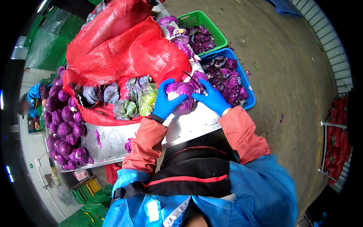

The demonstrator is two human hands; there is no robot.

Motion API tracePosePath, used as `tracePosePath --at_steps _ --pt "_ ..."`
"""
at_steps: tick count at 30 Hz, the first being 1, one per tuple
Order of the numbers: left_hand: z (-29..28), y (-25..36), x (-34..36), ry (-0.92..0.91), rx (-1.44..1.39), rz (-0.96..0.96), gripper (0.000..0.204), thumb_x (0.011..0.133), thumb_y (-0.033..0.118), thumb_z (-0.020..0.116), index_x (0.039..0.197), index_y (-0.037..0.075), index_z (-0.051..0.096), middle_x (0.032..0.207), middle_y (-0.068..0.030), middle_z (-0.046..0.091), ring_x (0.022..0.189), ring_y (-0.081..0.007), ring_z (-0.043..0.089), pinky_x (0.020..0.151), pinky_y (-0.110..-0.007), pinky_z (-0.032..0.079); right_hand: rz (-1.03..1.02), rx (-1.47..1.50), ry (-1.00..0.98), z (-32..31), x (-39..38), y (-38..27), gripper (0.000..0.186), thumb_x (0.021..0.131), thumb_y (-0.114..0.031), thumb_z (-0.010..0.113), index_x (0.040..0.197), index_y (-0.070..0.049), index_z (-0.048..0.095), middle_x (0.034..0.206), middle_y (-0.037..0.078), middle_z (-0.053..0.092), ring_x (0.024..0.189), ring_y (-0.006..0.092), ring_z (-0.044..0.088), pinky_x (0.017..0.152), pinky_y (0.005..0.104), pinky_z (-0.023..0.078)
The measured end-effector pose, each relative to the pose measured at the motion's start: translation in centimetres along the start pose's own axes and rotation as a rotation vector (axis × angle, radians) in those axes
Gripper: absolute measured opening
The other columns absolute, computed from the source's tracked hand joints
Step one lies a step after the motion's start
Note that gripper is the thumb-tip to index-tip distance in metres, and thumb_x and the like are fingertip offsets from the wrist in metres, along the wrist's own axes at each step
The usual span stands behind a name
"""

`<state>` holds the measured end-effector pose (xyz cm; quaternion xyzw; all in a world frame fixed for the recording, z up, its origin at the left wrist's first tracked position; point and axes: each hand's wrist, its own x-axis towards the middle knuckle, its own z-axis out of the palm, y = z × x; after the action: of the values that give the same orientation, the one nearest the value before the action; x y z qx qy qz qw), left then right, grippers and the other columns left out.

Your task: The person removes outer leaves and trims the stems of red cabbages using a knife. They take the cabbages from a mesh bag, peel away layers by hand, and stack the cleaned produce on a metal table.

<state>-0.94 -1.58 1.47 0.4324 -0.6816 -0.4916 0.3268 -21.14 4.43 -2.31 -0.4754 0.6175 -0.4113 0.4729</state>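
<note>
From where I'm standing, the trimming is looking part-way through. The worker's blue-gloved left hand (166, 100) is gripping one side of a red cabbage (183, 100), fingers curling round it, near the front right corner of the metal surface (198, 121). The right hand (213, 97) is pressing in from the other side, by a thin dark strip (194, 80), perhaps a knife; I can't tell whether that hand is gripping the strip or the cabbage.

As for what seems done, clean purple heads (62, 123) are piling up along the left edge, and loose leaves are filling a blue crate (251, 99) and a green crate (185, 21) beyond the right edge. As for what's left, this cabbage is apparently awaiting finishing, and rougher, greenish heads (145, 98) are lying at the mouth of a red mesh sack (128, 53), which is covering much of the surface towards its far edge. How many it's hiding, I can't see.
</note>
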Motion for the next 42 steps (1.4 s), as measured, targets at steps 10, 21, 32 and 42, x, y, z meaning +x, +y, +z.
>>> tracePosePath --at_steps 10,21,32,42 --pt "-1.0 -3.8 -0.6 0.209 -0.257 -0.142 0.057 0.076 0.017 0.072 0.125 0.007 0.043 0.120 -0.0099 0.050 0.109 -0.0210 0.048 0.096 -0.034 0.038 -0.053 -0.427 0.211 1.0 1.1 1.0 0.020 0.077 -0.027 0.054 0.083 -0.008 0.055 0.075 0.023 0.060 0.072 0.0408 0.060 0.059 0.0481 0.046" --pt "-1.2 0.5 -4.4 0.007 -1.547 -0.540 0.062 0.087 0.052 0.035 0.135 0.013 0.036 0.138 -0.0161 0.037 0.125 -0.0359 0.037 0.102 -0.056 0.030 -0.085 -0.431 0.235 -4.7 -0.1 -1.2 0.044 0.078 -0.028 0.063 0.118 -0.012 0.051 0.074 0.014 0.061 0.064 0.0283 0.060 0.058 0.0385 0.047" --pt "-3.9 4.6 -4.4 0.022 -1.088 -0.409 0.077 0.086 0.065 0.031 0.142 0.013 0.021 0.142 -0.0139 0.032 0.128 -0.0345 0.035 0.099 -0.053 0.037 -0.230 0.010 -0.232 0.2 -3.7 -9.8 0.074 0.076 -0.033 0.071 0.139 -0.014 0.035 0.074 0.005 0.049 0.063 0.0088 0.039 0.060 0.0256 0.040" --pt "-2.9 3.7 -8.6 -0.071 -0.170 0.021 0.110 0.061 0.015 0.082 0.144 0.007 0.010 0.145 -0.0132 0.020 0.131 -0.0251 0.026 0.106 -0.039 0.027 0.373 0.721 -0.471 3.0 -1.5 -2.4 0.038 0.095 -0.041 0.038 0.097 -0.006 0.053 0.054 0.001 0.044 0.039 0.0092 0.041 0.033 0.0230 0.032"
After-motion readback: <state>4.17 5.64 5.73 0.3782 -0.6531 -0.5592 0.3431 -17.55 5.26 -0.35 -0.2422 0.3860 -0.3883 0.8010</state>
